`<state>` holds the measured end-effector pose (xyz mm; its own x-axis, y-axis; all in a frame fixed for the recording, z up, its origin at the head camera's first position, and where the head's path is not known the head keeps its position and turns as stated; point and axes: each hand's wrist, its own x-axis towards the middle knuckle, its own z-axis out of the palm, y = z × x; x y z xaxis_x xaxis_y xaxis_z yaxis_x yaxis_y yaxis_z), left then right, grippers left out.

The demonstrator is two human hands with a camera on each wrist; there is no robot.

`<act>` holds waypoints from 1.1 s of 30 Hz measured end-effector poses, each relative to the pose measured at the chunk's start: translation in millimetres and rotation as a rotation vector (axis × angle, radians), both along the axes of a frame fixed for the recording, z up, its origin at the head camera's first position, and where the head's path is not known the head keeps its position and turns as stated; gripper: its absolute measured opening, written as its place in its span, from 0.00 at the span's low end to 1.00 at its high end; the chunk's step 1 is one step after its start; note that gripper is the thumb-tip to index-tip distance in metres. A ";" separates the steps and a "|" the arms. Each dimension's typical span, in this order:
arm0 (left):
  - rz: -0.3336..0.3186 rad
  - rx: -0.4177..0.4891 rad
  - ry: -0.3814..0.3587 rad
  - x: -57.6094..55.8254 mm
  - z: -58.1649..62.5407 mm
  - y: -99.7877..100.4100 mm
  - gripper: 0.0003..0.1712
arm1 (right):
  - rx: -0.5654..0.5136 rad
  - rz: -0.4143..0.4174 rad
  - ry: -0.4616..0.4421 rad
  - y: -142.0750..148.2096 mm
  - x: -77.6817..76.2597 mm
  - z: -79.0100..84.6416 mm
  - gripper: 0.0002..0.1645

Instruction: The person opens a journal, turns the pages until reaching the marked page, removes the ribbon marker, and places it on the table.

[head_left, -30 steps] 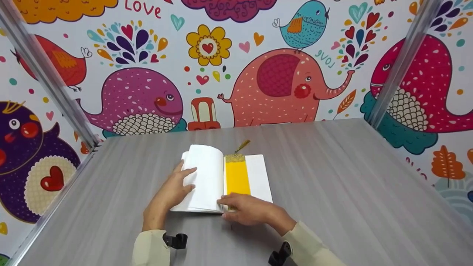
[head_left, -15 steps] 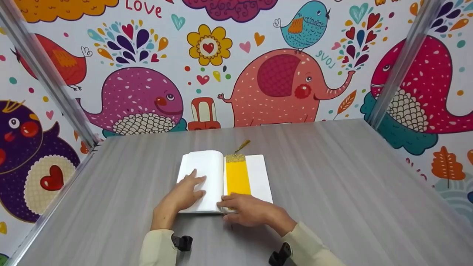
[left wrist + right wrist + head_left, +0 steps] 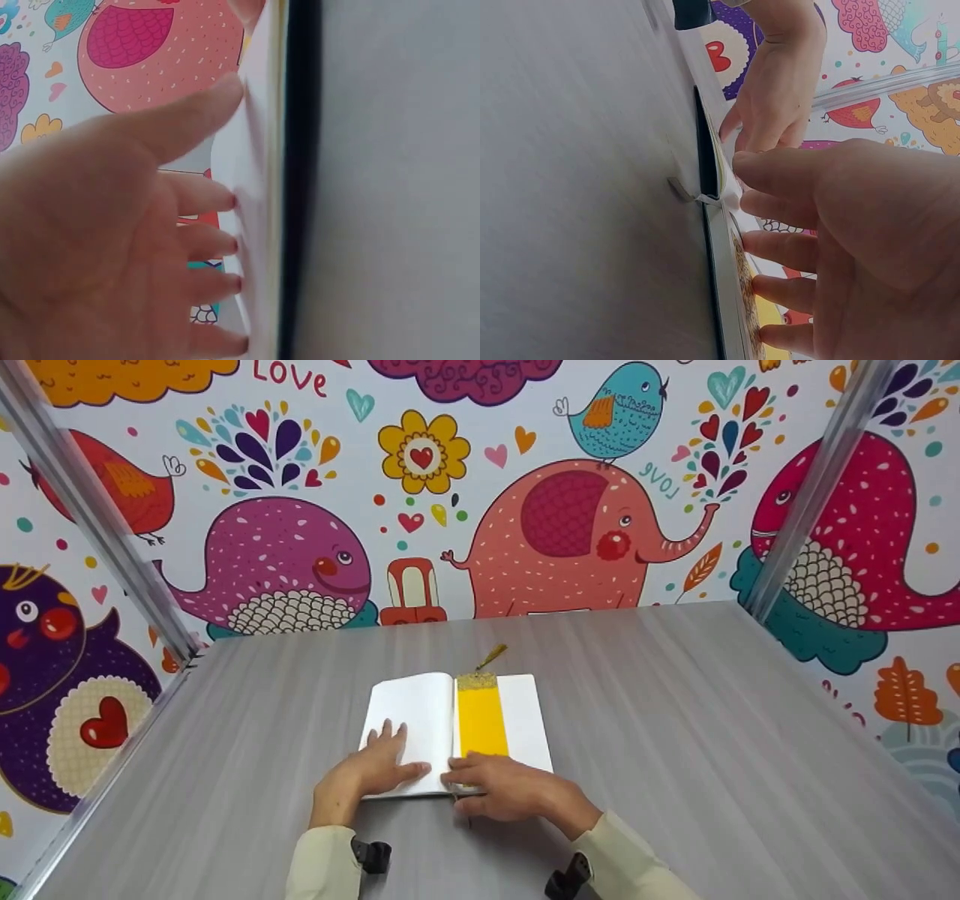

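An open notebook with blank white pages lies on the table. Along the inner side of its right page is a yellow bookmark with a gold glitter band and a gold tassel sticking out past the top. My left hand rests on the lower left page, fingers spread and fairly straight. In the left wrist view those fingertips touch the page. My right hand presses near the spine and covers the bookmark's lower end. A thin ribbon pokes out at the spine's bottom in the right wrist view.
The grey wood-grain table extends around the notebook. Behind it stands a wall printed with cartoon animals, with metal posts at both back corners. Each wrist carries a small black camera.
My left hand has moved from the page's outer edge onto its lower part, toward me and slightly right. The raised left pages now lie flatter. My right hand has stayed nearly still.
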<state>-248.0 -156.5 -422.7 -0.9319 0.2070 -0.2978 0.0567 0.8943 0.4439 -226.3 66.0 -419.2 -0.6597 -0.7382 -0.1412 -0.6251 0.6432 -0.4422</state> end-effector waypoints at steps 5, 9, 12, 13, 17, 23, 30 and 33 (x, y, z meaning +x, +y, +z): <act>0.009 -0.008 -0.023 1.2 -0.8 3.6 0.53 | 0.003 0.024 0.024 0.7 0.0 -0.2 0.27; -0.016 -0.008 0.006 1.7 -0.4 4.2 0.49 | 0.014 0.032 0.035 1.0 -0.2 -0.9 0.27; -0.059 0.013 0.025 1.4 -0.2 3.7 0.46 | 0.016 0.039 0.040 0.9 -0.4 -1.1 0.27; -0.073 0.023 0.026 1.1 -0.4 3.4 0.45 | 0.015 0.044 0.046 1.0 -0.4 -0.9 0.27; -0.096 0.050 -0.008 -0.9 -0.9 3.0 0.43 | 0.012 0.050 0.064 1.1 0.4 -0.2 0.26; -0.089 0.056 -0.023 -0.7 -0.7 4.1 0.38 | 0.016 0.049 0.063 0.4 0.9 0.8 0.26; -0.066 0.026 -0.025 1.9 0.8 7.3 0.34 | 0.009 0.060 0.077 -0.7 0.2 -1.4 0.26; -0.057 0.014 -0.032 1.7 1.1 8.7 0.33 | -0.003 0.055 0.070 -1.0 0.3 -0.2 0.26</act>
<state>-246.4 -147.8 -421.6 -0.9084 0.2644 -0.3240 0.0933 0.8834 0.4592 -225.9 65.0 -419.4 -0.6266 -0.7736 -0.0942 -0.6885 0.6061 -0.3982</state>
